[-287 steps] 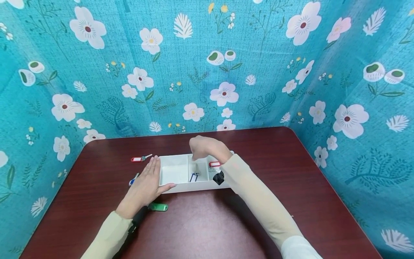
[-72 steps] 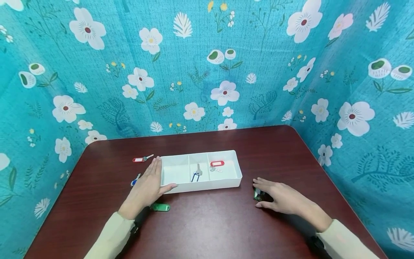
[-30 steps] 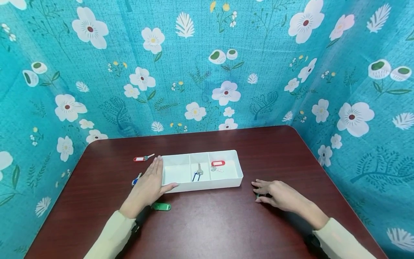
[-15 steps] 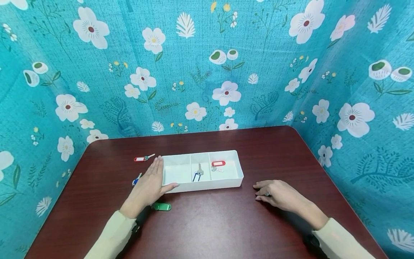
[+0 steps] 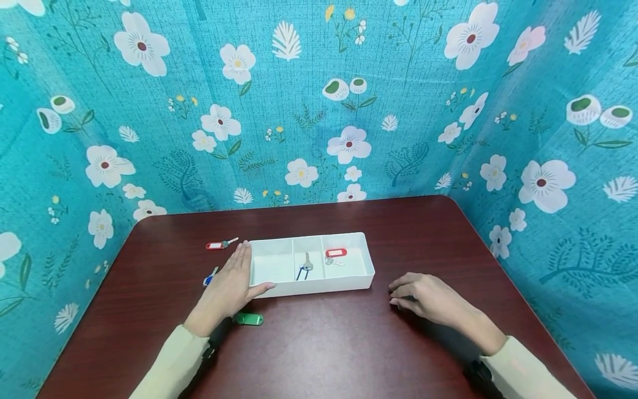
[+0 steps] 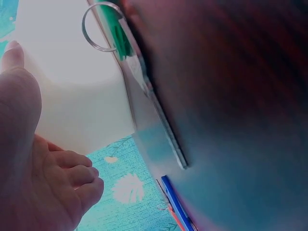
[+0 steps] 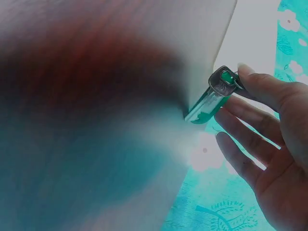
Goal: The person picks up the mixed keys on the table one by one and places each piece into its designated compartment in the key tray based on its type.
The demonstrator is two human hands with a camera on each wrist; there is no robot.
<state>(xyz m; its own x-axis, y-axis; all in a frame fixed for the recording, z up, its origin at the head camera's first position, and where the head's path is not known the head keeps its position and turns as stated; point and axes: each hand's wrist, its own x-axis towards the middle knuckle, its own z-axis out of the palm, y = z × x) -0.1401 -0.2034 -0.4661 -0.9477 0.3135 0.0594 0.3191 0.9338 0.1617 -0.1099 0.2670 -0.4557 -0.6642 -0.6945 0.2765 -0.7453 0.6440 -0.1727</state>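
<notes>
My left hand (image 5: 224,291) rests with straight fingers against the left end of a white three-compartment tray (image 5: 314,286), thumb along its front wall. To the tray's right, my right hand (image 5: 431,299) is low over the table. In the right wrist view its thumb and fingertip pinch a key with a green tag (image 7: 207,108), hidden under the hand in the head view. A key with a dark blue loop (image 5: 308,262) lies in the middle compartment, and a red-tagged key (image 5: 336,252) in the right one. The left compartment holds nothing.
Near my left wrist lies another green-tagged key (image 5: 249,319). Beyond the left hand are a blue-tagged key (image 5: 208,280) and a red-tagged key (image 5: 219,245). A flowered turquoise curtain (image 5: 299,138) hangs behind the dark red table (image 5: 319,354).
My right hand went from over the middle compartment to the table at right. There it closed on the green-tagged key and lifted it slightly. The left hand stayed against the tray.
</notes>
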